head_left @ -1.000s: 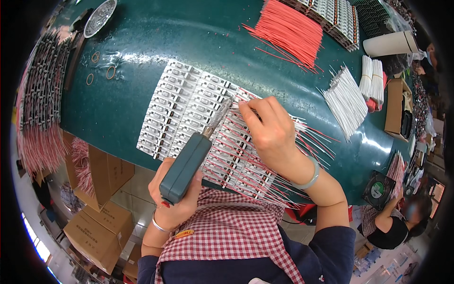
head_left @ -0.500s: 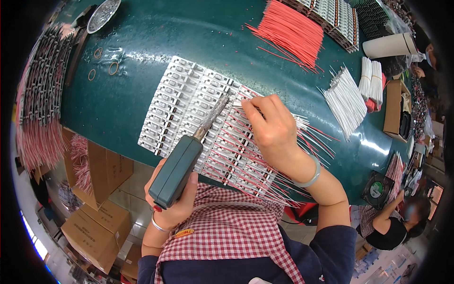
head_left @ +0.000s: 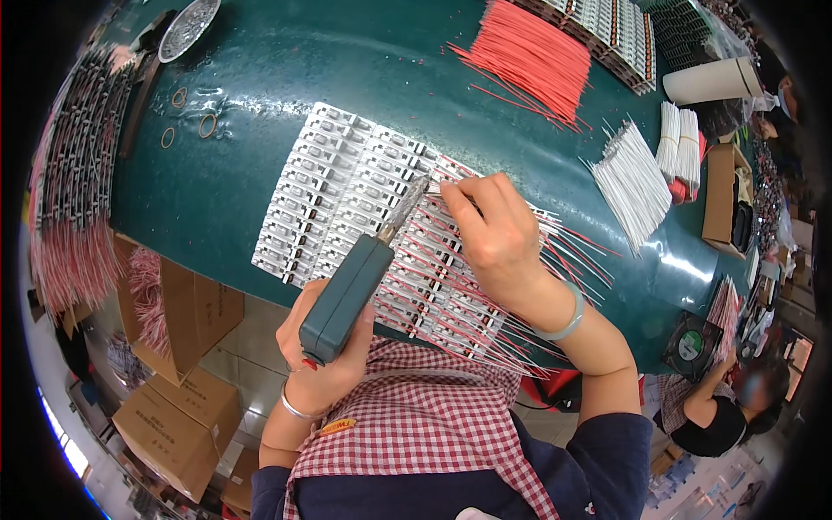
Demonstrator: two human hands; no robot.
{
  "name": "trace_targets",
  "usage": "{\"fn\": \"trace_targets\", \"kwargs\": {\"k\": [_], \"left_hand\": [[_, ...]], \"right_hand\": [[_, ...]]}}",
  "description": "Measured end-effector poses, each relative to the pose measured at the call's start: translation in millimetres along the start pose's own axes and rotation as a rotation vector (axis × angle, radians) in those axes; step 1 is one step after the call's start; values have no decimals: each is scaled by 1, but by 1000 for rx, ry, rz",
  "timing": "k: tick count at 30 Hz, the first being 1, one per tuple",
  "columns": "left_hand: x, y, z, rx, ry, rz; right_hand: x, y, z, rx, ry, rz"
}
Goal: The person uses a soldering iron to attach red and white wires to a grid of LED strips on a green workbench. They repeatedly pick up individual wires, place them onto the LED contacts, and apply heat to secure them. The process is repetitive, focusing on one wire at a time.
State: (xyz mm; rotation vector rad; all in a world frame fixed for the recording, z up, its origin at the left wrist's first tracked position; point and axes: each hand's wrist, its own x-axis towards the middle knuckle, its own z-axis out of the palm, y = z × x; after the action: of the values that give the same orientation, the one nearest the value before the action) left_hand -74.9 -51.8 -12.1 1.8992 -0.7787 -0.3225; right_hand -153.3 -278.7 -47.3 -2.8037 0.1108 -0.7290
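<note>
My left hand (head_left: 334, 342) is wrapped round a dark green soldering gun (head_left: 347, 299), its silvery shaft slanting up and right. The shaft's tip meets the row of white plastic parts (head_left: 364, 191) lying in a block on the table. Just right of the tip, my right hand (head_left: 494, 225) pinches a thin wire (head_left: 436, 190) between thumb and forefinger; its far end at the part is too small to make out. Red and white wires (head_left: 433, 290) run out from the right-hand columns of parts, under my right wrist. The left columns carry no wires.
On the green table (head_left: 286, 69) lie a red wire bundle (head_left: 533, 65) and white wire bundles (head_left: 633, 186). A metal dish (head_left: 189, 30) and rubber bands (head_left: 208, 126) sit far left. Wired parts (head_left: 78, 173) are stacked at left, above cartons (head_left: 178, 425). A co-worker (head_left: 724, 407) sits at right, near a fan (head_left: 692, 342).
My left hand has moved right and slightly up with the soldering gun, and its tip has shifted a little toward my right fingers. My right hand has barely moved.
</note>
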Motion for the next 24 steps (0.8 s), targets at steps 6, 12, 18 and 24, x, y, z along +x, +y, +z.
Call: {"fn": "trace_targets", "kwargs": {"k": [6,12,18,24], "left_hand": [[0,1,-1,16,-12,-12],[-1,0,-2,36,-23,-1],[-11,-6,-5,-29,35,-88],[-22,-13,-6,-36,76,-139]], "right_hand": [[1,0,-1,3,-5,3],[3,-4,0,26,21,44],[3,-4,0,20,26,46],[2,-3,3,-6,14,31]]}}
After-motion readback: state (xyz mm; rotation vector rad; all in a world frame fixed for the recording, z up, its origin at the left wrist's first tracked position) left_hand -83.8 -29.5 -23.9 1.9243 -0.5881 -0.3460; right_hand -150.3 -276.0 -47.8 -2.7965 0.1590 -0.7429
